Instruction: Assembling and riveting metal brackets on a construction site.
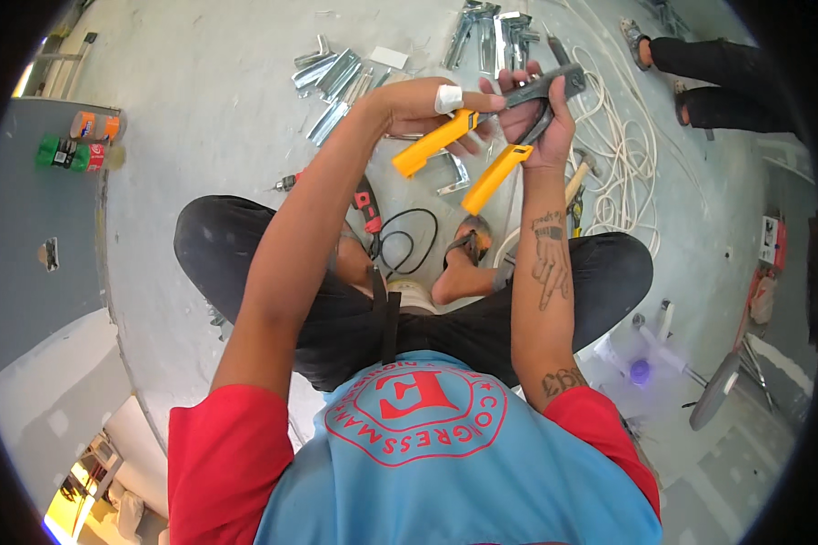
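Observation:
A hand riveter with a dark grey head (pixel 554 84) and two yellow handles (pixel 497 179) is held up in front of me, its handles spread apart. My right hand (pixel 543 127) is closed around the head end, thumb along its side. At the upper yellow handle, my left hand (pixel 436 104) grips the tool, with white tape wrapped round one digit and the other fingers partly hidden behind the handle. Below my hands, a bent shiny metal piece (pixel 453 173) lies on the floor.
Cut metal channel pieces (pixel 338 74) and more metal pieces (pixel 486 38) lie ahead. A red-black corded drill (pixel 366 204) rests between my legs. White cable (pixel 623 136) coils at right beside a hammer (pixel 577 180). Another person's legs (pixel 727 73) stand far right. Bottles (pixel 73 154) are at left.

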Available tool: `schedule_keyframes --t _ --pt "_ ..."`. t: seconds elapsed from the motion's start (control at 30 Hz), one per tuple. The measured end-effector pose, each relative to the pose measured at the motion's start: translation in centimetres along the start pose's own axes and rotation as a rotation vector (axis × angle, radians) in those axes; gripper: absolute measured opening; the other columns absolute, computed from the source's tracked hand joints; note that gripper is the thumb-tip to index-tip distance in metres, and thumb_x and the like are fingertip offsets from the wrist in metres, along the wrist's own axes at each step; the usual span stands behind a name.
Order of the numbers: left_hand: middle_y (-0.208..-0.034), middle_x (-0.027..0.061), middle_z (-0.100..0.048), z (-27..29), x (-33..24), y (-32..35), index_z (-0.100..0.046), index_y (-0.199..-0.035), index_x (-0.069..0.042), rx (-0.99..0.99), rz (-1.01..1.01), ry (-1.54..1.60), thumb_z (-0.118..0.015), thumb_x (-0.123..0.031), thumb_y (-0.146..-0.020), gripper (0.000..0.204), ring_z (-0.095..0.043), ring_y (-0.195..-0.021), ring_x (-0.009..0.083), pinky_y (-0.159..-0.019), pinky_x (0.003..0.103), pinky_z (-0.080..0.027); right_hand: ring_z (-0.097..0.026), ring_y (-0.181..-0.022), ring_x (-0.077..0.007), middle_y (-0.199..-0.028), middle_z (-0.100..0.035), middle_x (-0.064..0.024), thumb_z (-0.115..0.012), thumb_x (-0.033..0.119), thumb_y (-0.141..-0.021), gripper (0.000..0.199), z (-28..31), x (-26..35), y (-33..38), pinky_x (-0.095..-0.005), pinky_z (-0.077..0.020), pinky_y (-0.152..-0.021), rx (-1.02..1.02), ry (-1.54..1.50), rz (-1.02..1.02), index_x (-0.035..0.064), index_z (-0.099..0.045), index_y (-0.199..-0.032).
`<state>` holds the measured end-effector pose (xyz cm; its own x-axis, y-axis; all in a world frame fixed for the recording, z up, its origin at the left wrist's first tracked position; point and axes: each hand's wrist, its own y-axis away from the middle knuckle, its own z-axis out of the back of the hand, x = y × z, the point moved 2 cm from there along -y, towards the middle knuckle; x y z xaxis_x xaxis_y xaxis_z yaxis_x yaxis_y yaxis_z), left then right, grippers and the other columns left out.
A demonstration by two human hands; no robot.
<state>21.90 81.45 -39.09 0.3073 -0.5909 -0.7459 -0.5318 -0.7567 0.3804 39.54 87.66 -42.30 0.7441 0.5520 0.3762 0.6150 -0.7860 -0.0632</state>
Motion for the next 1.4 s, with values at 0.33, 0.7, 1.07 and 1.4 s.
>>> schedule_keyframes --t 0.33,0.7,1.07,1.4 --pt "-0.097 0.0286 -0.068 13.3 23.5 -6.0 -0.072 -0.093 0.004 -0.734 0.200 -0.999 -0.050 -0.068 -0.087 0.076 -0.066 -0.098 0.0417 -0.085 0.049 -0.051 -0.069 -0.086 -0.0286 -0.100 -0.064 -0.0170 -0.059 0.025 -0.096 0.030 15.1 -4.5 7.8 -0.0435 -0.0618 -0.070 -0.761 0.860 -0.500 0.0024 -0.051 -0.115" --pt "-0.084 0.0192 -0.070 6.1 33.0 -9.2 -0.071 -0.096 0.003 -0.546 0.081 -0.331 -0.046 -0.077 -0.085 0.085 -0.067 -0.081 0.0317 -0.073 0.041 -0.050 -0.069 -0.069 -0.0216 -0.086 -0.064 -0.0100 -0.065 0.030 -0.093 0.036 18.3 -9.6 7.8 -0.0331 -0.0563 -0.052 -0.737 1.267 -0.466 0.0042 -0.049 -0.113" --pt "-0.077 0.0110 -0.068 6.0 33.5 -8.8 -0.070 -0.090 -0.001 -0.496 0.187 -0.152 -0.052 -0.063 -0.092 0.065 -0.062 -0.064 0.0209 -0.058 0.037 -0.048 -0.069 -0.064 -0.0208 -0.082 -0.063 -0.0078 -0.063 0.028 -0.094 0.031 18.1 -10.8 7.1 -0.0291 -0.0485 -0.043 -0.792 1.221 -0.497 0.0051 -0.050 -0.110" --pt "-0.081 0.0072 -0.069 3.7 31.5 -7.3 -0.067 -0.106 -0.005 -0.462 0.283 0.035 -0.045 -0.057 -0.099 0.057 -0.068 -0.068 0.0221 -0.057 0.039 -0.053 -0.068 -0.061 -0.0239 -0.081 -0.062 -0.0108 -0.065 0.022 -0.092 0.031 18.5 -11.4 6.8 -0.0343 -0.0530 -0.045 -0.905 1.333 -0.583 0.0016 -0.048 -0.109"
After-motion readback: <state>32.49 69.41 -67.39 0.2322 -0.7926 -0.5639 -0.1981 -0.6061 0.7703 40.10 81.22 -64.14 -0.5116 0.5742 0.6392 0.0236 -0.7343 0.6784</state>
